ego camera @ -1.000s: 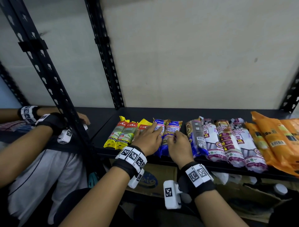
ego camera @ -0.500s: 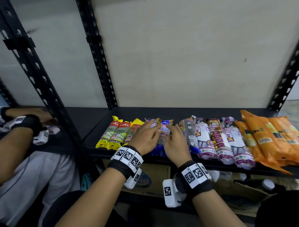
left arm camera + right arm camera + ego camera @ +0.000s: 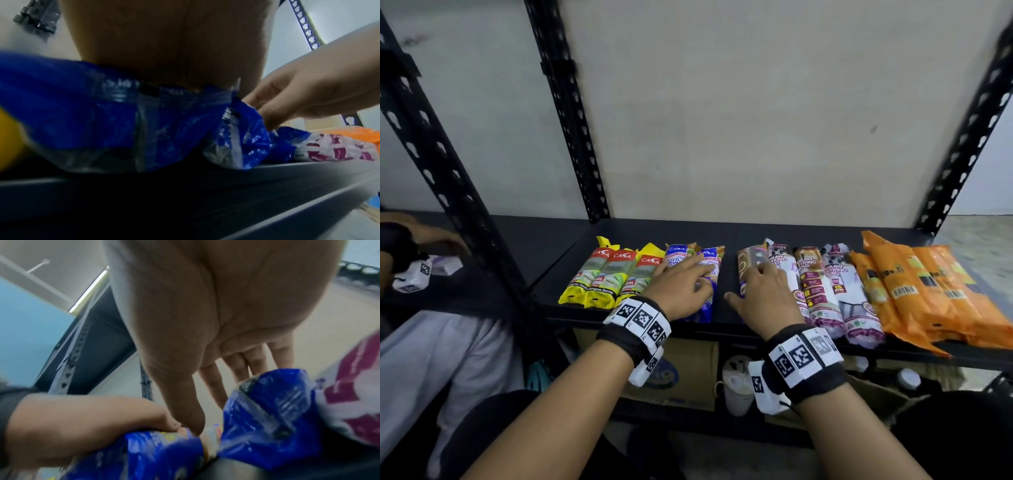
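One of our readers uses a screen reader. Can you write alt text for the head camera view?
Two hands rest on packs lined up on a black shelf: the left hand on the blue packs, the right hand on a dark pack, with bare shelf between them. Yellow packs lie to the left, white-and-purple packs and orange packs to the right.

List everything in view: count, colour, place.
yellow packs: 3, yellow, left end of row
blue packs: 2, blue, right of the yellow
grey-blue pack: 1, grey-blue, across a gap from the blue
white packs: 3, white-purple, right of that
orange packs: at least 3, orange, overlapped at right end
shelf: 1, black, under all packs
posts: 3, black, rack uprights
box: 1, brown, below shelf
other person: 1, far left
left hand: on blue packs
right hand: on grey-blue pack
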